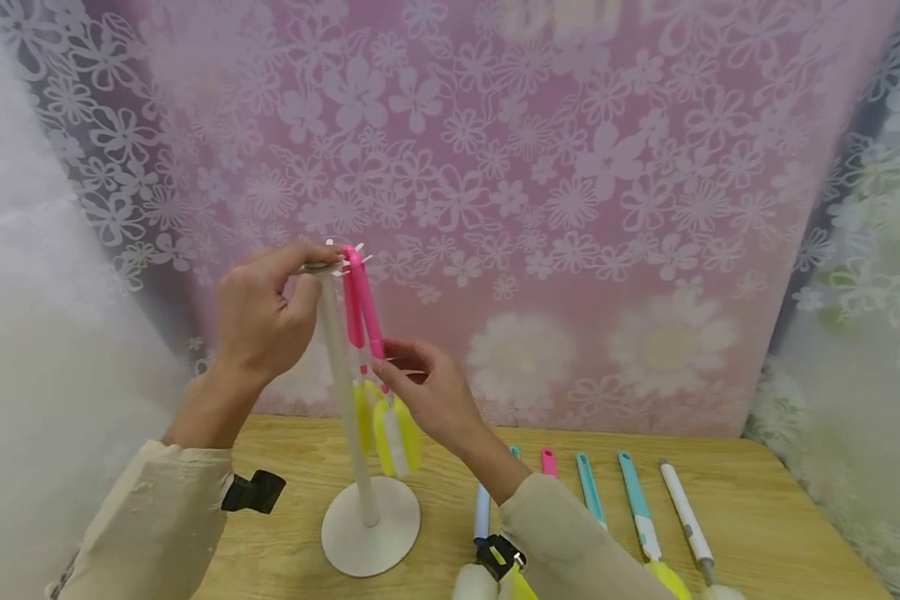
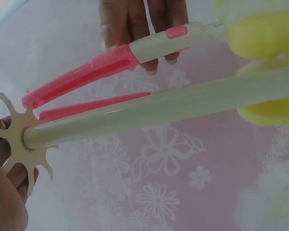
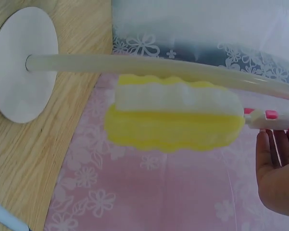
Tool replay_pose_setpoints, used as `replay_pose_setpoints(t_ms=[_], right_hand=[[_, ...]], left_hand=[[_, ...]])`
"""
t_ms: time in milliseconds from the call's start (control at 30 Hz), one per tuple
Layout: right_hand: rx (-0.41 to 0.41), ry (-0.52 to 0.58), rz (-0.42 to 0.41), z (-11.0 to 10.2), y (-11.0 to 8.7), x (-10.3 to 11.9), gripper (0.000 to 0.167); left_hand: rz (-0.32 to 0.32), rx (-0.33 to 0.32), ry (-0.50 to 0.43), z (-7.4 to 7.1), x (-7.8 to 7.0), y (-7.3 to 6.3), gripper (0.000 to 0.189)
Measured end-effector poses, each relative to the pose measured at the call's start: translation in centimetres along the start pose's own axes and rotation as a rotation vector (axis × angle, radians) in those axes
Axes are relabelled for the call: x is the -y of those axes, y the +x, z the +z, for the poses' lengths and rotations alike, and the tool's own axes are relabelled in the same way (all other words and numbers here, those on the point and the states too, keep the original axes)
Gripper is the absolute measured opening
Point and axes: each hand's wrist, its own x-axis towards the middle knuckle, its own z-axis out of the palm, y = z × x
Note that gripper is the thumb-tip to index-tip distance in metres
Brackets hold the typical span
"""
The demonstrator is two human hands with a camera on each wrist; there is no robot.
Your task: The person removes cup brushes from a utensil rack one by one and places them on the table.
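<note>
A white stand (image 1: 337, 358) with a round base and a spoked hook top (image 2: 17, 139) rises from the table. My left hand (image 1: 266, 308) pinches the edge of that hook top from the left. Two pink-handled sponge brushes hang from the hooks, yellow-and-white sponge ends down. The nearer brush (image 2: 81, 77) has its handle's lower part held between the thumb and fingers of my right hand (image 1: 435, 392). Its sponge (image 3: 178, 113) hangs beside the pole in the right wrist view. Behind the pole is the second brush (image 2: 106, 102), partly hidden.
On the wooden table (image 1: 285, 467) to the right lie several more brushes, among them a teal-handled one (image 1: 633, 487) and a white-handled one (image 1: 682, 504). My right forearm covers part of them. A pink flowered backdrop (image 1: 495, 208) stands behind.
</note>
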Motion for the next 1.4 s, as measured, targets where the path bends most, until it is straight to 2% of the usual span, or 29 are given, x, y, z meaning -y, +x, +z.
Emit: replay_pose_setpoints(t_ms=[167,333,500,700,767,833,1000,1100,1267,1400], right_hand=[[-0.042,-0.022,-0.002,0.6,-0.7,2.4,0.030],[-0.045,-0.016,-0.017,0.9,-0.9,2.9,0.027],[-0.042,0.012,-0.020,0.5,-1.1,2.8,0.026],[-0.049,0.045,-0.051,-0.4,-0.8,0.9,0.028],[-0.058,0.052,-0.070,-0.9,-0.7,0.3,0.029],[-0.073,0.052,-0.078,-1.5,-0.9,0.7,0.028],[-0.099,0.023,-0.103,-3.7,-1.6,1.2,0.025],[-0.128,-0.031,-0.118,-5.7,-2.0,1.4,0.024],[-0.209,-0.146,-0.144,-9.8,-3.1,1.6,0.023],[-0.265,-0.239,-0.130,-13.7,-4.7,1.7,0.024]], left_hand=[[0.005,0.010,-0.018,-0.1,-0.1,0.1,0.034],[-0.006,0.018,-0.041,-0.2,-0.2,0.0,0.032],[-0.019,0.017,0.029,-0.3,-0.7,-0.2,0.033],[0.051,0.000,0.142,-0.4,-1.2,-0.1,0.035],[0.058,0.010,0.174,-0.6,-1.3,-0.2,0.036],[0.057,0.023,0.190,-0.8,-1.4,-0.2,0.036],[0.022,0.032,0.223,-0.7,-2.1,-0.2,0.035],[-0.008,0.035,0.277,-0.4,-2.7,0.0,0.037],[-0.036,0.015,0.357,0.1,-3.4,0.1,0.034],[-0.041,-0.030,0.367,0.4,-3.7,0.0,0.031]])
